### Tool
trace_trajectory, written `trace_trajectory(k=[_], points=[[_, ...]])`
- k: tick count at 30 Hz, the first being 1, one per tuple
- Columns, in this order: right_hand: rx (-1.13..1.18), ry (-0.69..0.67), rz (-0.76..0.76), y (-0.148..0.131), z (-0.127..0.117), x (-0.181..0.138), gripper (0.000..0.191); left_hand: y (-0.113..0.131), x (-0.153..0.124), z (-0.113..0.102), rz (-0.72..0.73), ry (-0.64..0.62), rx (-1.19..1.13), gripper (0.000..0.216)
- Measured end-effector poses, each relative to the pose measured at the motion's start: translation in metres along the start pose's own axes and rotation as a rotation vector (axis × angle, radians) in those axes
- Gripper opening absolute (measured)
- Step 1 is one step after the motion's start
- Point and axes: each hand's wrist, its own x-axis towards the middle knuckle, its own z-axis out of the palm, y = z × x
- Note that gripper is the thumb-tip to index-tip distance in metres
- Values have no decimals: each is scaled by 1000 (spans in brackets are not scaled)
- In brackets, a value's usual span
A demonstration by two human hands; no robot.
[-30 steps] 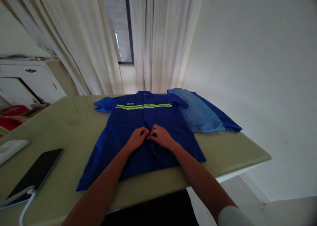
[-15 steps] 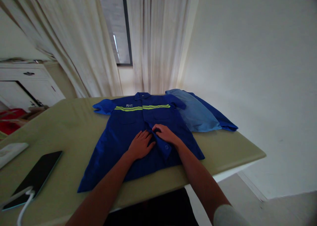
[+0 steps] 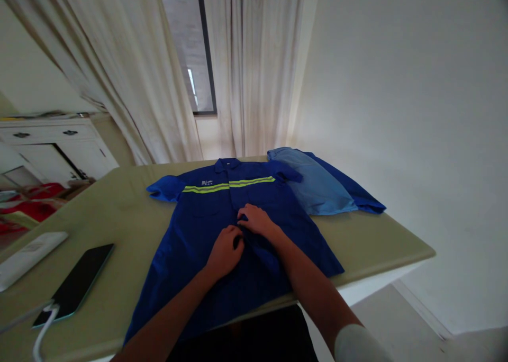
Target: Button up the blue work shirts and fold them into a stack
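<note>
A dark blue short-sleeved work shirt lies front up, its collar at the far side and a yellow-green and grey stripe across the chest. My left hand is curled at the front opening, thumb and fingers closed on the cloth near the placket. Just above and to the right, my right hand has its fingers bent round the edge of the right-hand front panel. That panel's lower part is lifted and folded in the shade below my right hand. The fingertips of both hands are partly hidden by cloth.
A light blue garment with a dark blue sleeve lies at the far right of the table. On the left are a phone with a white cable and a white flat device. A wall stands on the right.
My left hand has gone from lying flat with fingers spread to curling closed at the placket. My right hand has shifted slightly left, and the shirt's hem has come nearer the table edge.
</note>
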Motion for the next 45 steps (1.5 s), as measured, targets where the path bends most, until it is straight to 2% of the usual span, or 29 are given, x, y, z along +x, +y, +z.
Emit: trace_trajectory(k=[5,8,11,16,23,31,36,41,45], points=[[-27,39,-42,1,6,-1,18,-26,58,-17,-419,54,-190,14],[-12,68,-22,-1,5,-2,19,-34,77,-14,-477,121,-179,16],[7,102,-14,-1,5,-4,21,-37,75,-5,-450,171,-153,20],[-4,158,-53,-4,6,-4,22,-39,65,4,-280,255,-122,24],[35,151,-83,-2,7,-3,21,-44,70,-2,-250,218,-428,31],[129,153,-88,5,5,1,17,-45,72,2,-218,311,-505,31],[144,154,-3,4,3,0,17,-42,72,-1,-194,290,-560,28],[76,176,99,2,3,-3,25,-39,72,-1,-179,301,-623,23],[77,184,129,2,3,-3,24,-39,72,-2,-132,268,-610,22]])
